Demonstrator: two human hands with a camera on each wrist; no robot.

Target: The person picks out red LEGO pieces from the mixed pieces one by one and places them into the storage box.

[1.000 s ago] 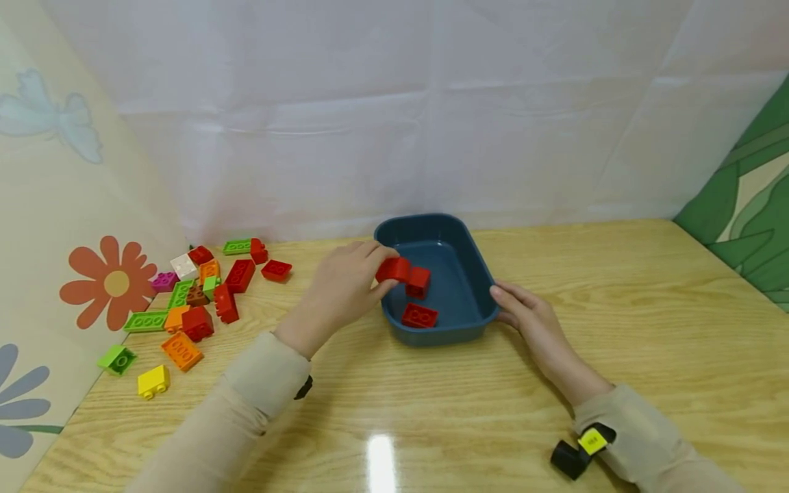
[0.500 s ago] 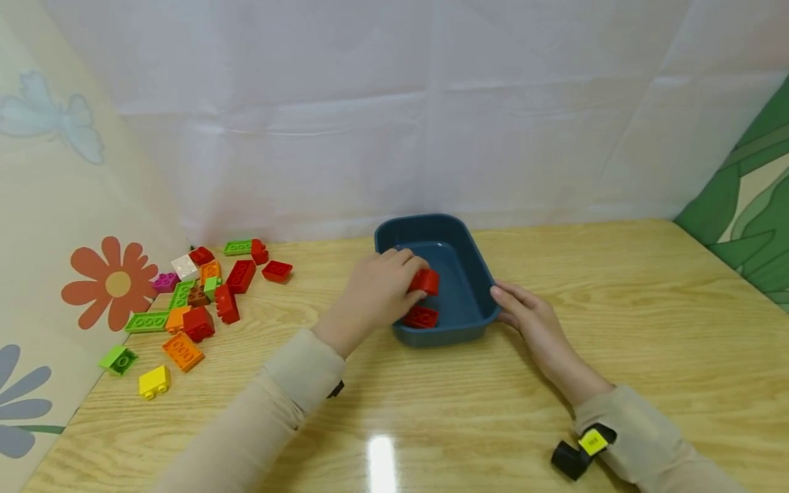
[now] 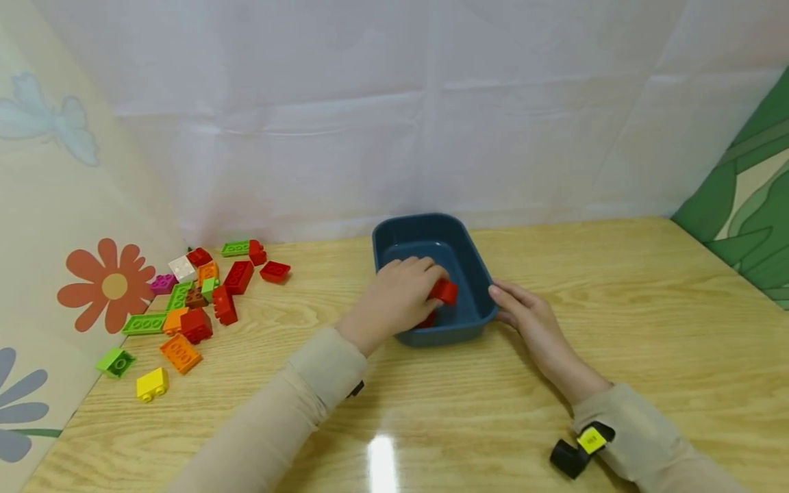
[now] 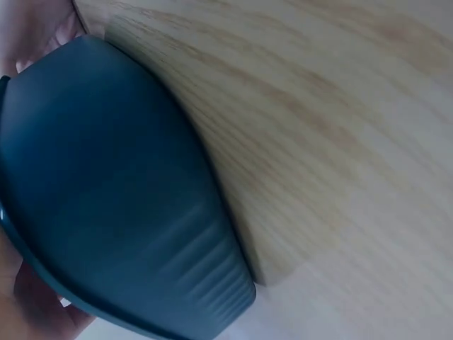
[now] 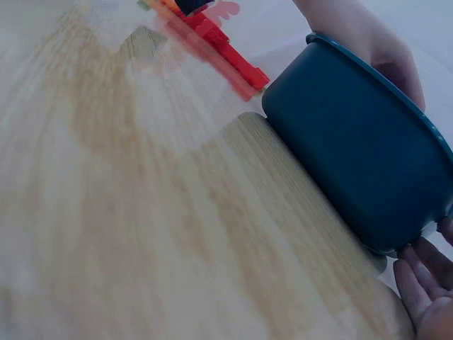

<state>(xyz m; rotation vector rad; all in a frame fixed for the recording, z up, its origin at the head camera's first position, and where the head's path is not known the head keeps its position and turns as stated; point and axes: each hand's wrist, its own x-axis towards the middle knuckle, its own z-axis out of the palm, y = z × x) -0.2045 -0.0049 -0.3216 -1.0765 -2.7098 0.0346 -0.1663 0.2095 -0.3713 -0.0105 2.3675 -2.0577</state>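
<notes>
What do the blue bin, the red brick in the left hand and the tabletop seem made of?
Blue bin: probably plastic, smooth with a low sheen; ridges in its side, seen from the left wrist, look moulded.
Red brick: likely hard plastic; smooth and evenly coloured, though partly covered.
Tabletop: wood or wood-look laminate, grain visible; the bright reflection suggests a glossy coat.

The light wood-grain table (image 3: 481, 411) carries 1 blue bin (image 3: 446, 336) and, well to its left, scattered toy bricks (image 3: 196, 324), including 1 yellow brick (image 3: 151, 384) and 1 white brick (image 3: 182, 268).
</notes>
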